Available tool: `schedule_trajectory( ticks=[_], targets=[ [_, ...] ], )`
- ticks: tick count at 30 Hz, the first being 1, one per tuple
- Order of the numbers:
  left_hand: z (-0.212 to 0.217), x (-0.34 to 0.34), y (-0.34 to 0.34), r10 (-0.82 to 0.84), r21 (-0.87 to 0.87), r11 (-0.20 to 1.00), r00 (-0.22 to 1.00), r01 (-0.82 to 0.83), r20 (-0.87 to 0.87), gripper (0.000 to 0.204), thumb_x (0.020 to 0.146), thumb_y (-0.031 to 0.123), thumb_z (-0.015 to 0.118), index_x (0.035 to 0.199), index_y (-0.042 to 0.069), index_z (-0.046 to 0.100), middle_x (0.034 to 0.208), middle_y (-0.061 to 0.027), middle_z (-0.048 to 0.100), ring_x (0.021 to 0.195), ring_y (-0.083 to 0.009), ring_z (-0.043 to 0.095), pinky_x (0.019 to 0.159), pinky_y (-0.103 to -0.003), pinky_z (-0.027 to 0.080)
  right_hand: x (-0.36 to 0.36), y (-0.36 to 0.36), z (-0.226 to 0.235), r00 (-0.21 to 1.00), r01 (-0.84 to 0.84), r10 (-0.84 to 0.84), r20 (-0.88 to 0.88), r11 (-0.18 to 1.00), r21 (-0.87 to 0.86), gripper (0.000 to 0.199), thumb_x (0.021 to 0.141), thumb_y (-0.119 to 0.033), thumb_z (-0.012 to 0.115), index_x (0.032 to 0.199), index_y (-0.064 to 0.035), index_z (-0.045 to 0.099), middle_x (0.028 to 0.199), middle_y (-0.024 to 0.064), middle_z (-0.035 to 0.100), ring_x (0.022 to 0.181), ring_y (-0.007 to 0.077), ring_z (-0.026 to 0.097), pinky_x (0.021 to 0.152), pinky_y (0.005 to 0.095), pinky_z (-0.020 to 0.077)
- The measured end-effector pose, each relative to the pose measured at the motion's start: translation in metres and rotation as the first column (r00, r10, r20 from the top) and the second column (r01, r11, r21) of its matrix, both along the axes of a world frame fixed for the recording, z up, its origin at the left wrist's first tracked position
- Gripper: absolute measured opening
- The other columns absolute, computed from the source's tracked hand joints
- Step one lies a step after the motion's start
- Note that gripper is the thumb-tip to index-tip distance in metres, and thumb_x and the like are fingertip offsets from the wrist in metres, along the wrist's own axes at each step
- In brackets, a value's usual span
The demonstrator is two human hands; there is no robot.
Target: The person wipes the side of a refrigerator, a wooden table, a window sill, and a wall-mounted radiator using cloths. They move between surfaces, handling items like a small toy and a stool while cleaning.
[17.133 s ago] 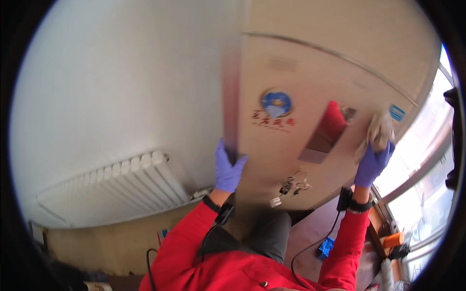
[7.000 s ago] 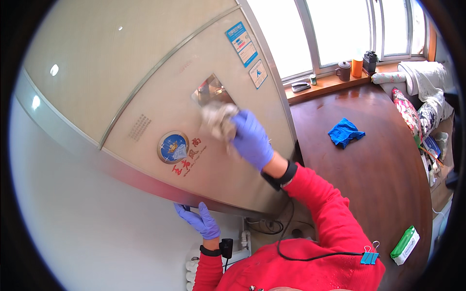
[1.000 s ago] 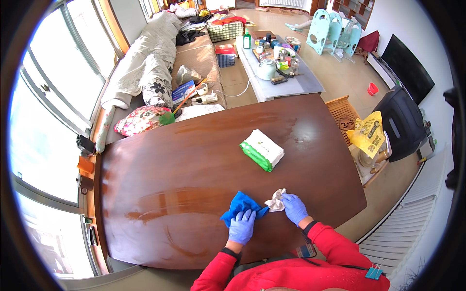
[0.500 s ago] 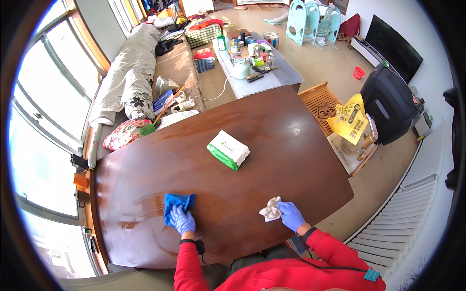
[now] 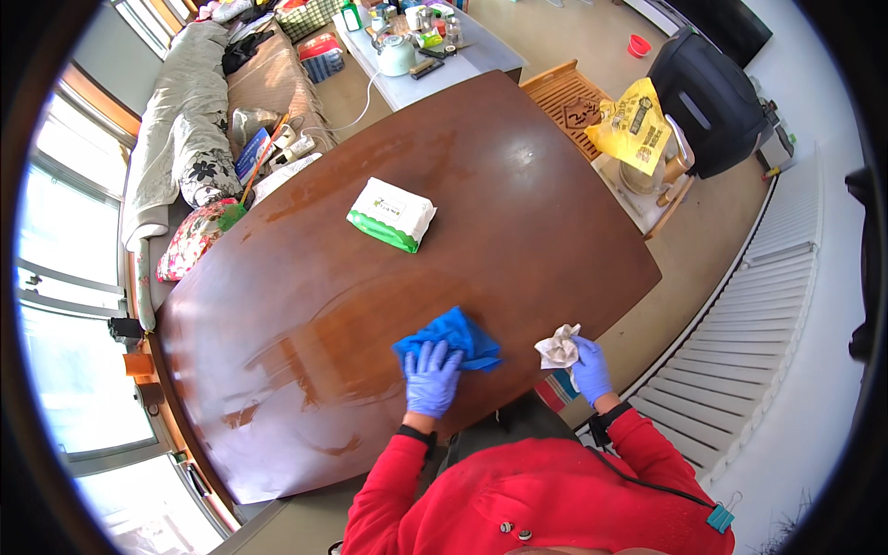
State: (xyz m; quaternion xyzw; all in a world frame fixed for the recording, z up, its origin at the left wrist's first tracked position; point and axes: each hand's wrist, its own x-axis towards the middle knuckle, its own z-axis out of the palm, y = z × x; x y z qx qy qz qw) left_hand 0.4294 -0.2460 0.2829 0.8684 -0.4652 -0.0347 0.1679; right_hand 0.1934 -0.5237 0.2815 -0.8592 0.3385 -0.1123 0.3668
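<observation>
While the blue cloth (image 5: 470, 339) is pinned against the brown tabletop (image 5: 555, 217) by the gloved left hand (image 5: 431, 384), its bunched folds are left exposed beyond and to the right of the fingers (image 5: 438, 359), which are laid over its near left part, slightly apart and not clamped. By the gloved right hand (image 5: 592, 373), a crumpled whitish cloth (image 5: 557, 349) is gripped between the fingers, most of it bunched out to their left; it is seen over the tabletop's near edge, though whether contact is made there cannot be told. Shiny streaks (image 5: 305, 370) are spread left of the blue cloth, and a white-and-green pack (image 5: 393, 213) is placed farther off.
</observation>
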Motion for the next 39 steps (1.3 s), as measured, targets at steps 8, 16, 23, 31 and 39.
schedule_trajectory(
  ticks=[8,16,23,31,39],
  targets=[
    [-0.028,0.126,0.120,0.657,0.005,0.745,0.736,-0.667,0.163,0.046,0.093,0.028,0.061,0.137,0.014,0.055,0.150,-0.0186,0.044,0.140,-0.0442,0.035,0.116,-0.056,0.024,-0.045,0.026,-0.002,0.978,0.205,-0.207,0.026,0.977,0.054,0.031,0.086,-0.004,0.063,0.117,-0.0031,0.068,0.113,0.0172,0.068,0.104,0.0356,0.064,0.094,0.0392,0.0501],
    [-0.041,0.105,-0.005,0.302,0.048,0.950,0.948,-0.308,0.101,0.045,0.094,0.034,0.060,0.136,0.017,0.056,0.154,-0.0146,0.042,0.142,-0.0405,0.034,0.116,-0.060,0.022,-0.064,0.050,-0.010,0.755,0.480,-0.654,0.036,0.590,0.650,0.033,0.089,-0.004,0.066,0.122,-0.0008,0.064,0.109,0.0051,0.068,0.098,0.0131,0.061,0.088,0.0307,0.0495],
    [-0.028,0.008,-0.034,-0.288,0.059,0.957,0.956,0.284,0.063,0.046,0.093,0.033,0.060,0.135,0.017,0.056,0.153,-0.0158,0.042,0.140,-0.0418,0.037,0.115,-0.062,0.022,-0.126,0.054,-0.020,0.467,0.592,-0.884,0.006,0.317,0.741,0.035,0.085,0.001,0.068,0.119,-0.0010,0.064,0.108,0.0060,0.069,0.095,0.0151,0.063,0.086,0.0295,0.0496],
    [-0.031,0.054,-0.036,-0.166,0.084,0.984,0.983,0.159,0.083,0.046,0.094,0.030,0.060,0.137,0.015,0.055,0.153,-0.0147,0.042,0.142,-0.0405,0.035,0.114,-0.062,0.022,-0.202,0.086,-0.044,0.318,0.707,-0.947,-0.038,0.210,0.675,0.038,0.085,0.000,0.067,0.122,0.0004,0.062,0.111,0.0081,0.069,0.096,0.0166,0.063,0.087,0.0294,0.0493],
    [-0.036,0.023,-0.154,-0.232,0.072,0.971,0.970,0.226,0.075,0.049,0.097,0.035,0.055,0.142,0.016,0.050,0.157,-0.0133,0.038,0.144,-0.0406,0.032,0.115,-0.062,0.020,-0.241,0.131,-0.033,0.239,0.770,-0.962,-0.129,0.107,0.629,0.037,0.084,-0.002,0.069,0.120,-0.0003,0.064,0.107,0.0079,0.070,0.094,0.0167,0.064,0.085,0.0314,0.0497]
  ],
)
